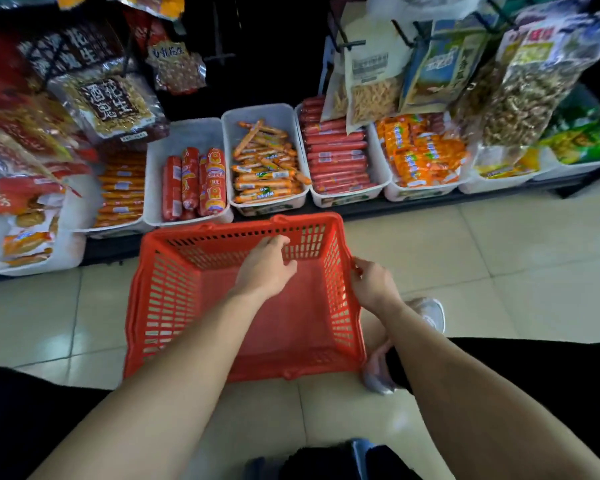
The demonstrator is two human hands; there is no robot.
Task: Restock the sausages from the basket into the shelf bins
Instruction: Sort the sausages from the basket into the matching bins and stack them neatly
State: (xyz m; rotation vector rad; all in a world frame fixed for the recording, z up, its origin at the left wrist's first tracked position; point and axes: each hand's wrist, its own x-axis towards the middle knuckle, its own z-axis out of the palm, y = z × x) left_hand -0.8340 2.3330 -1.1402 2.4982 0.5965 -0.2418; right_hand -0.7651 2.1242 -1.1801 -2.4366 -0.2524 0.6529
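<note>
Basket (pixel 167 289): no sausages showing. My right hand (pixel 374 289) grips its rim; my left hand (pixel 267 268) hangs loose inside, holding nothing. Risk: a one-sided tug skews it into the bins (pixel 187 136).

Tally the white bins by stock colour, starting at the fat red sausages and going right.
Red: 2, fat sausages and slim sausages
Orange: 2, thin sticks and orange packets
Yellow: 1, yellow packets
Green: 1, green packets
Total: 6 bins
</note>
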